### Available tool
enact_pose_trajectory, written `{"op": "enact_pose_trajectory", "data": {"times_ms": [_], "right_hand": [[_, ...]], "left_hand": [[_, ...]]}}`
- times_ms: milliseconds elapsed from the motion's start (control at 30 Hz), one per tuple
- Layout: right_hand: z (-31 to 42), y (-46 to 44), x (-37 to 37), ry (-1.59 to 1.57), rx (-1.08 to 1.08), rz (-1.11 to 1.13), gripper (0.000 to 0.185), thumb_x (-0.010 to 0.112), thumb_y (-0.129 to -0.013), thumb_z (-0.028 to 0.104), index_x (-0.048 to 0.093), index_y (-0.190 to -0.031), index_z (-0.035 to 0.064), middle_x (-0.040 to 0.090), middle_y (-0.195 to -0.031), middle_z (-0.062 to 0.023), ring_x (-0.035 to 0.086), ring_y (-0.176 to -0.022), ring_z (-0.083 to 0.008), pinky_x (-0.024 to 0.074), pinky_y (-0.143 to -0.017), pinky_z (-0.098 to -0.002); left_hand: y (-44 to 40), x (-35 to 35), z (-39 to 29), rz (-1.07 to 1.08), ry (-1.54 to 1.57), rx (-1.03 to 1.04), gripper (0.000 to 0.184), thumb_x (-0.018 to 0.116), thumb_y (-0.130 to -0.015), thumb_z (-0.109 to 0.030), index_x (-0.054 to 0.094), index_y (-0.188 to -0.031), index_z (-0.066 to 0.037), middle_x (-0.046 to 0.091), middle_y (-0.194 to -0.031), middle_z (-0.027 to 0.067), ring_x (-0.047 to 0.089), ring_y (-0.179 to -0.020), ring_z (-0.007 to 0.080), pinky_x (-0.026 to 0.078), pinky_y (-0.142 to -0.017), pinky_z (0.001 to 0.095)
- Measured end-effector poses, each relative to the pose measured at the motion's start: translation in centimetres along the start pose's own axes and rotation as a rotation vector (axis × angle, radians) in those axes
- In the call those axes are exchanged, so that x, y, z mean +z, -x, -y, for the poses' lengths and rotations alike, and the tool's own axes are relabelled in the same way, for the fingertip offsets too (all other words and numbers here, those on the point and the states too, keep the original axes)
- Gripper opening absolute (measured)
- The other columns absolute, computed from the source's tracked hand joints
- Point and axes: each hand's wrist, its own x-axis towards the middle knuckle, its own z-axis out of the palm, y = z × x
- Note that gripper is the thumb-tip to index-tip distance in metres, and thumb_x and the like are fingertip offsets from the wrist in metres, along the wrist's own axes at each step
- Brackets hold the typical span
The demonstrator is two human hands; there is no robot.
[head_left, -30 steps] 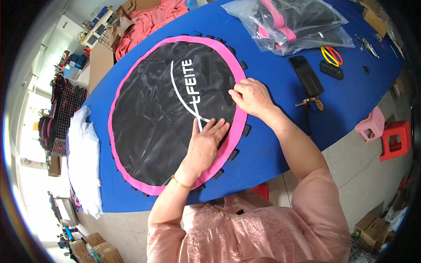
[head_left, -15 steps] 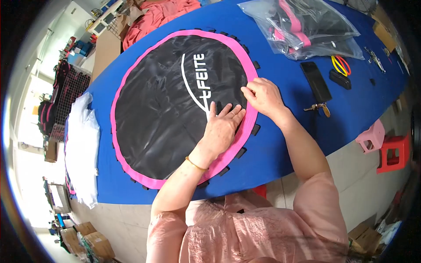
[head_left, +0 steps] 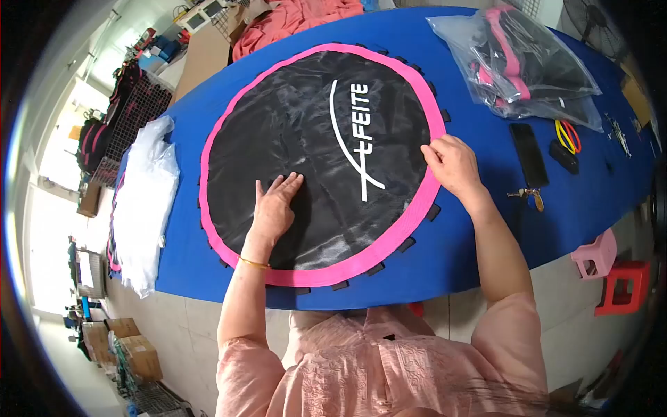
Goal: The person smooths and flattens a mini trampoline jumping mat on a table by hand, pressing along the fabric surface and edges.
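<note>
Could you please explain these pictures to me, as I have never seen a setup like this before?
There is no robot here: a person works with two bare hands, and every picture comes from one camera worn on the head, looking forward and down.

On the blue table lies a round black mat with a pink border, black tabs around its edge and white lettering. The left hand rests flat on it, fingers spread. The right hand is curled at the border; whether it grips or only presses cannot be told.

To the right are a phone, keys, yellow and red bands and a clear plastic bag with pink and black material inside. White plastic wrapping lies at the left.
</note>
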Motion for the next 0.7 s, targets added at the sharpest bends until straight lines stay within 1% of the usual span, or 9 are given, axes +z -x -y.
{"op": "enact_pose_trajectory", "data": {"times_ms": [67, 133, 233, 267, 367, 400, 500, 533, 700], "right_hand": [[-0.2, -0.1, 0.2, -0.008, -0.018, -0.025, 0.026, 0.075, -0.094, 0.015, 0.061, -0.076, 0.0018, 0.06, -0.074, -0.0117, 0.062, -0.075, -0.0332, 0.0483, -0.067, -0.0456], [-0.1, -0.1, 0.0, -0.003, -0.007, -0.008, 0.028, 0.075, -0.094, 0.015, 0.06, -0.075, 0.0019, 0.059, -0.074, -0.0117, 0.061, -0.074, -0.0334, 0.0478, -0.066, -0.0455], [0.0, 0.0, 0.0, -0.001, 0.0, 0.003, 0.03, 0.075, -0.094, 0.016, 0.058, -0.074, 0.0021, 0.058, -0.073, -0.012, 0.061, -0.073, -0.034, 0.0467, -0.065, -0.0457], [0.0, 0.0, -0.1, -0.006, -0.002, -0.002, 0.03, 0.075, -0.094, 0.016, 0.057, -0.074, 0.0022, 0.058, -0.073, -0.0123, 0.06, -0.073, -0.0344, 0.0462, -0.065, -0.046], [0.1, 0.0, -0.1, 0.007, 0.001, -0.003, 0.03, 0.074, -0.095, 0.016, 0.057, -0.074, 0.002, 0.058, -0.074, -0.013, 0.06, -0.073, -0.0349, 0.0459, -0.065, -0.0467], [0.1, -0.1, -0.2, -0.011, -0.012, -0.007, 0.03, 0.074, -0.095, 0.017, 0.057, -0.075, 0.0017, 0.058, -0.075, -0.0132, 0.06, -0.072, -0.0351, 0.0456, -0.065, -0.0473], [0.2, -0.1, -0.3, 0.008, 0.002, 0.016, 0.03, 0.074, -0.095, 0.017, 0.057, -0.075, 0.0018, 0.058, -0.075, -0.0131, 0.06, -0.073, -0.0354, 0.0459, -0.065, -0.0469], [0.2, -0.2, -0.2, 0.008, 0.002, 0.016, 0.03, 0.074, -0.095, 0.017, 0.057, -0.075, 0.0018, 0.058, -0.075, -0.0131, 0.06, -0.073, -0.0354, 0.0459, -0.065, -0.0469], [0.1, -0.1, 0.0, 0.039, -0.013, 0.012, 0.03, 0.075, -0.095, 0.017, 0.058, -0.075, 0.0021, 0.058, -0.074, -0.0128, 0.059, -0.071, -0.0347, 0.046, -0.064, -0.0461]], "left_hand": [[-0.9, 0.3, 0.7, 0.009, 0.009, -0.021, 0.076, 0.055, -0.082, 0.007, 0.055, -0.154, -0.017, 0.052, -0.161, 0.0029, 0.048, -0.149, 0.0295, 0.024, -0.124, 0.0706], [-2.3, 1.2, 0.5, -0.014, 0.038, 0.018, 0.077, 0.055, -0.082, 0.006, 0.053, -0.155, -0.017, 0.05, -0.163, 0.0032, 0.046, -0.151, 0.0288, 0.024, -0.123, 0.0712], [-4.4, 1.6, -0.2, -0.02, 0.05, 0.018, 0.077, 0.055, -0.083, 0.005, 0.051, -0.156, -0.017, 0.048, -0.164, 0.003, 0.045, -0.152, 0.0283, 0.025, -0.123, 0.0712], [-4.8, 1.7, -0.5, -0.032, 0.052, 0.022, 0.075, 0.055, -0.084, 0.004, 0.052, -0.155, -0.017, 0.05, -0.163, 0.0032, 0.045, -0.151, 0.0275, 0.025, -0.123, 0.0704], [-4.4, 1.7, -1.0, -0.029, 0.052, 0.029, 0.072, 0.054, -0.085, 0.003, 0.053, -0.155, -0.017, 0.05, -0.163, 0.0028, 0.046, -0.151, 0.0263, 0.026, -0.124, 0.0693], [-3.8, 1.7, -1.3, -0.031, 0.06, 0.056, 0.071, 0.055, -0.086, 0.002, 0.054, -0.154, -0.017, 0.051, -0.162, 0.0028, 0.047, -0.15, 0.0254, 0.026, -0.124, 0.0686], [-1.4, 1.6, -3.0, -0.055, -0.053, 0.163, 0.071, 0.057, -0.085, 0.002, 0.054, -0.154, -0.015, 0.053, -0.16, 0.0043, 0.051, -0.146, 0.0263, 0.029, -0.122, 0.0681], [-0.9, 1.6, -3.4, -0.078, -0.026, 0.186, 0.071, 0.059, -0.085, 0.002, 0.054, -0.154, -0.014, 0.054, -0.16, 0.0045, 0.052, -0.145, 0.0268, 0.031, -0.122, 0.0679], [-2.8, 2.0, -3.2, -0.079, -0.032, 0.136, 0.07, 0.06, -0.086, 0.0, 0.053, -0.155, -0.015, 0.053, -0.16, 0.0042, 0.052, -0.146, 0.0278, 0.031, -0.121, 0.0684]]}}
